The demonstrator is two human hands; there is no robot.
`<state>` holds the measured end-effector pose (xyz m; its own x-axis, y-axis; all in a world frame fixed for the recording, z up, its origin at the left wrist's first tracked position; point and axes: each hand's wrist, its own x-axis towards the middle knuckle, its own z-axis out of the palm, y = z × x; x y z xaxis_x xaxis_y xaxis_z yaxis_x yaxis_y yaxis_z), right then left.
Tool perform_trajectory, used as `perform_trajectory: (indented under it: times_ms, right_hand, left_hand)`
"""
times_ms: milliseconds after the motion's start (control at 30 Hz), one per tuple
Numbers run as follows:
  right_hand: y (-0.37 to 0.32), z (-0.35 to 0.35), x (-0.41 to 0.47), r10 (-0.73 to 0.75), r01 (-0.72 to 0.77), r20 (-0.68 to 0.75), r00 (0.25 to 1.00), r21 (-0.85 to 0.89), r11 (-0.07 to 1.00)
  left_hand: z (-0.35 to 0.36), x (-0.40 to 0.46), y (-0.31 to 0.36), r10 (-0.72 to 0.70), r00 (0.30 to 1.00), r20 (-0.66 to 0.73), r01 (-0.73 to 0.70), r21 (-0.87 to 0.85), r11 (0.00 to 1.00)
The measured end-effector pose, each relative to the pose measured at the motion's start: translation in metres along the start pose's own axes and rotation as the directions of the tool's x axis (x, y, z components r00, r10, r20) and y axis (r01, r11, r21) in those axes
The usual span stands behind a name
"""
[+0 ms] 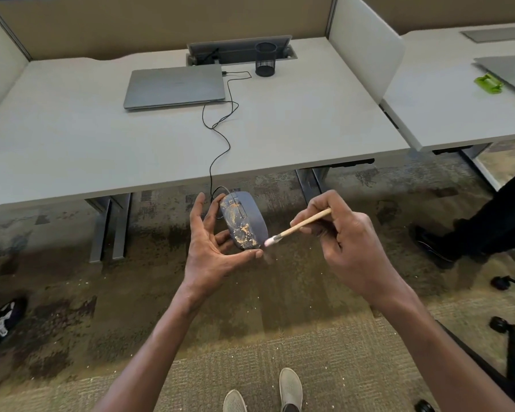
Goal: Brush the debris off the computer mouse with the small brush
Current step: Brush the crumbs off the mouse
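Note:
A dark wired computer mouse (pixel 252 212) with orange-tan debris smeared over its left side and lower end is held in the air in front of the desk. My left hand (pixel 211 251) grips it from below and from the left, thumb at its lower end. My right hand (pixel 345 236) pinches a small brush (pixel 298 227) with a wooden handle and pale bristles. The bristle tip touches the mouse's lower right edge. A faint puff of dust hangs just under the tip.
The mouse cable (pixel 217 135) runs up over the grey desk (pixel 309 129) to a closed laptop (pixel 174 86). A black mesh pen cup (pixel 265 59) stands behind. Another person's leg and shoe (pixel 470 230) are at right, chair casters (pixel 500 324) lower right, carpet below.

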<state>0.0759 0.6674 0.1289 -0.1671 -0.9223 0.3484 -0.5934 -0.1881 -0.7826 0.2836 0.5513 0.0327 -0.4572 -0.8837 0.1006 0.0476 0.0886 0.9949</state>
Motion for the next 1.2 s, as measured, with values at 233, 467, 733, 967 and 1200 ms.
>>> perform_trajectory:
  times_ms: [233,467,733,967,1200]
  right_hand:
    - [0.005,0.002,0.020,0.014,0.000,-0.165,0.986,0.088,0.996]
    - [0.020,0.006,0.008,0.112,-0.084,-0.115,0.987,0.225,0.971]
    - [0.022,-0.005,0.000,0.145,-0.133,-0.045,0.988,0.205,0.970]
    - [0.003,0.008,0.016,-0.031,0.042,-0.149,0.988,0.069,0.997]
    - [0.006,0.018,-0.005,-0.058,0.057,-0.083,0.995,-0.016,0.998]
  left_hand:
    - [0.004,-0.001,0.006,0.025,0.999,0.034,-0.024,-0.026,0.999]
    - [0.000,0.001,0.006,0.045,0.999,0.011,-0.044,-0.014,0.999]
    - [-0.004,0.002,0.002,0.030,1.000,0.001,-0.030,0.005,1.000]
    - [0.003,0.005,0.004,0.042,0.999,-0.004,-0.042,0.010,0.999]
    - [-0.004,0.006,-0.001,0.021,0.998,-0.060,-0.020,0.011,1.000]
